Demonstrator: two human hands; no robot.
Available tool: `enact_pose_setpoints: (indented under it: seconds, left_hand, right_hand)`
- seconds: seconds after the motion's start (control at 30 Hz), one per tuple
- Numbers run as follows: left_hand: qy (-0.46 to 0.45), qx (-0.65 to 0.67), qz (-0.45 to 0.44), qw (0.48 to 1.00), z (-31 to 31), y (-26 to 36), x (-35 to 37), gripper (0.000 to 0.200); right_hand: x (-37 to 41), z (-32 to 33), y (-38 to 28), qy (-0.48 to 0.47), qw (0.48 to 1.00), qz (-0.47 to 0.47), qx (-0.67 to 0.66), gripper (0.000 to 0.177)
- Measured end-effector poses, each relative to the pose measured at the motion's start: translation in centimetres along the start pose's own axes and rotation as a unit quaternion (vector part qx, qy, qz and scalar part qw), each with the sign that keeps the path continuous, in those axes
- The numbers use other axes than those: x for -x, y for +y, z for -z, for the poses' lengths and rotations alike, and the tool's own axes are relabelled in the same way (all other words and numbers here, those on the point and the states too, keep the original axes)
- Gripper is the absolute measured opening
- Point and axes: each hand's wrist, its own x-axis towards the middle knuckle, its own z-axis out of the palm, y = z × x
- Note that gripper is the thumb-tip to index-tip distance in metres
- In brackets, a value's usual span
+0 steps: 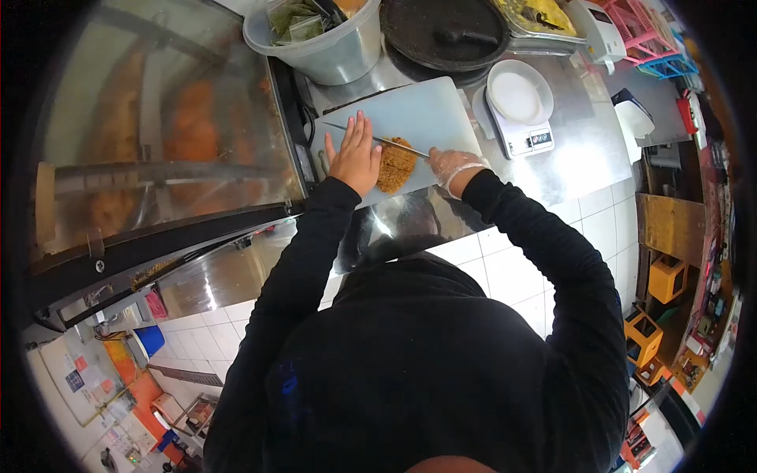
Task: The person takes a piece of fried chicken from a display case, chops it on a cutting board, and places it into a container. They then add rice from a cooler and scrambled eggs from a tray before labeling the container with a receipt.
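Observation:
On a pale cutting board lies a golden-brown piece of breaded fried food. A long knife crosses its upper part, the blade pointing to the left. My right hand, in a thin clear plastic glove, is closed around the knife's handle at the right side of the board. My left hand is bare, with its fingers stretched out over the blade toward the tip. Its palm is right beside the left edge of the fried piece and hides part of the blade.
Behind the board stand a plastic tub with green packets and a dark stone mortar. A kitchen scale bearing a white bowl is at the right. A glass display case borders the left side; a metal tray holds yellow food.

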Motion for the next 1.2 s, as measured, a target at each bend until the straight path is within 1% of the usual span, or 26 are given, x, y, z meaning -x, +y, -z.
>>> enact_pose_setpoints:
  seconds: [0.17,0.27,0.37,0.47,0.57,0.67,0.8,0.87,0.9,0.97,1.07,1.1,1.2]
  left_hand:
    - [-0.027,0.000,-0.008,1.000,-1.3,-0.6,-0.7,0.053]
    - [-0.045,0.001,0.000,0.999,-1.6,-0.9,-0.2,0.054]
    - [-0.049,-0.007,0.008,0.999,-1.7,-0.9,-0.3,0.055]
    - [-0.049,-0.008,0.014,0.999,-1.9,-0.8,-0.3,0.055]
    - [-0.048,-0.006,0.017,0.999,-2.1,-0.9,-0.5,0.055]
    - [-0.041,-0.006,0.022,0.999,-2.6,-1.2,-0.4,0.055]
    - [-0.039,-0.012,0.018,0.999,-2.7,-1.2,-0.5,0.055]
    - [-0.074,-0.017,0.024,0.997,-2.2,-1.4,-0.8,0.054]
    - [-0.090,-0.021,0.028,0.995,-1.6,-1.3,-1.2,0.053]
    - [-0.053,-0.029,0.013,0.998,-0.5,-0.9,-1.2,0.053]
    - [-0.024,-0.027,0.004,0.999,0.7,-0.5,0.3,0.051]
    - [-0.011,-0.024,0.002,1.000,1.2,-0.3,0.5,0.051]
    - [-0.016,-0.034,0.002,0.999,2.3,0.1,1.9,0.051]
  right_hand:
    - [-1.3,-1.6,0.8,0.006,1.000,0.000,-0.011,0.021]
    - [-1.8,-1.5,0.7,-0.035,0.999,-0.009,0.001,0.022]
    - [-1.9,-0.7,0.6,-0.046,0.999,0.011,-0.010,0.022]
    - [-2.3,-0.9,0.6,-0.058,0.998,-0.004,-0.001,0.021]
    - [-3.1,-3.1,1.2,-0.021,1.000,0.004,-0.014,0.019]
    - [-3.4,-3.9,1.0,0.004,0.999,0.025,0.022,0.017]
    - [-2.6,-2.8,0.6,0.005,1.000,0.021,0.009,0.019]
    - [-3.3,-2.7,1.0,0.014,1.000,0.021,0.017,0.019]
    - [-2.0,-0.5,0.5,0.024,0.998,0.054,0.038,0.020]
    - [-0.9,1.6,0.2,0.030,0.997,0.053,0.045,0.020]
    - [-0.3,0.3,-0.3,0.026,0.999,0.044,0.018,0.020]
    - [0.4,1.0,-0.8,0.023,0.999,0.036,0.003,0.020]
    - [1.6,1.1,-1.8,0.018,0.999,0.026,-0.018,0.023]
